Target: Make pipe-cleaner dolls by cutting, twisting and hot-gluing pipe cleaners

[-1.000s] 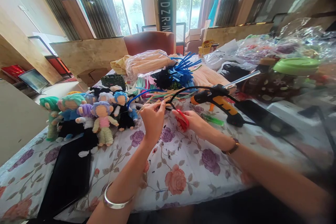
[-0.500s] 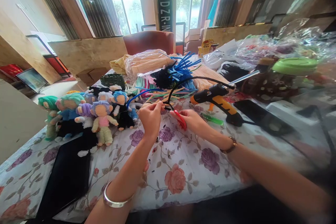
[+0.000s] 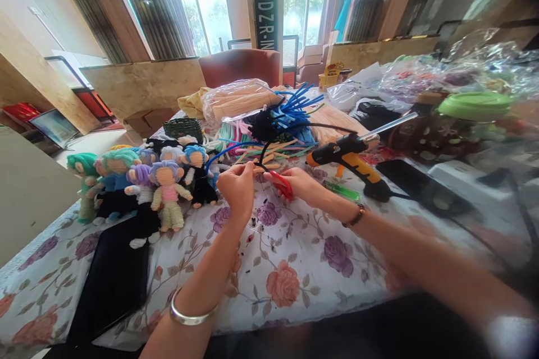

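In the head view my left hand (image 3: 237,186) is closed, pinching a black pipe cleaner (image 3: 263,152) between thumb and fingers. The pipe cleaner bends upward and arcs off to the right. My right hand (image 3: 304,185) is wrapped round red-handled scissors (image 3: 283,184), whose blades point left at the pipe cleaner close to my left fingertips. Whether the blades are apart is too small to tell. Dark clippings (image 3: 269,235) lie scattered on the flowered tablecloth (image 3: 295,314) below. A blue pipe cleaner (image 3: 217,156) curves behind my left hand.
Several small dolls (image 3: 168,193) stand at the left, behind a black tray-like panel (image 3: 112,286). A glue gun (image 3: 349,160) and a green-handled tool (image 3: 343,190) lie to the right. Bundled blue pipe cleaners (image 3: 298,104) are at the back, near a green-lidded container (image 3: 474,105).
Both hands have shifted slightly left, the right one with the scissors nearer to my left hand. The black pipe cleaner's free end has swung left, and more dark clippings show on the cloth.
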`<state>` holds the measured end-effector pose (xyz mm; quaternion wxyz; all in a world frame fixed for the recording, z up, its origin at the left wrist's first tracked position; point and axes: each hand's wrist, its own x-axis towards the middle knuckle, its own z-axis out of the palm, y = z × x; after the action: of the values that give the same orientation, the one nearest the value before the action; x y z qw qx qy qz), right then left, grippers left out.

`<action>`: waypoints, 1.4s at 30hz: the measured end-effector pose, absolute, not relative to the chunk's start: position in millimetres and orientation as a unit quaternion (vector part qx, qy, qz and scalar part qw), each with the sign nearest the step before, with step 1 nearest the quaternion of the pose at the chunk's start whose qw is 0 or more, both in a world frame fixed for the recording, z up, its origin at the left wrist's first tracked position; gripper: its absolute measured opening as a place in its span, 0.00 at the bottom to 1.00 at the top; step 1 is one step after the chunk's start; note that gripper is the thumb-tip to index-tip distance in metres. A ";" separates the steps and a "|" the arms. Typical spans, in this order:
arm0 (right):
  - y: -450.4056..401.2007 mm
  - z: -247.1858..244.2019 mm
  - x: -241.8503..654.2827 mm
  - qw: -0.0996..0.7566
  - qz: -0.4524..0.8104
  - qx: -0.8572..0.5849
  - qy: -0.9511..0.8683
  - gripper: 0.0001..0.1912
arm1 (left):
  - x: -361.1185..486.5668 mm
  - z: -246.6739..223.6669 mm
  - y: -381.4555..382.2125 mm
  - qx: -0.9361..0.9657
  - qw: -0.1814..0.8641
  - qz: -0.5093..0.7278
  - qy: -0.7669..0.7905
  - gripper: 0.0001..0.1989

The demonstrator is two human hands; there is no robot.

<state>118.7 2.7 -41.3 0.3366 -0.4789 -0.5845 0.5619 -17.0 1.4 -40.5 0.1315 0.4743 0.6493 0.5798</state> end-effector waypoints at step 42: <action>21.1 -16.5 134.7 0.194 0.588 -0.417 -0.665 0.24 | -24.4 -43.5 3.8 0.587 0.055 0.498 0.636 0.13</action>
<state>134.7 21.1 -16.5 0.1940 -0.4170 -0.6650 0.5885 -24.4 3.8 -43.5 0.0552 0.5873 0.6359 0.4977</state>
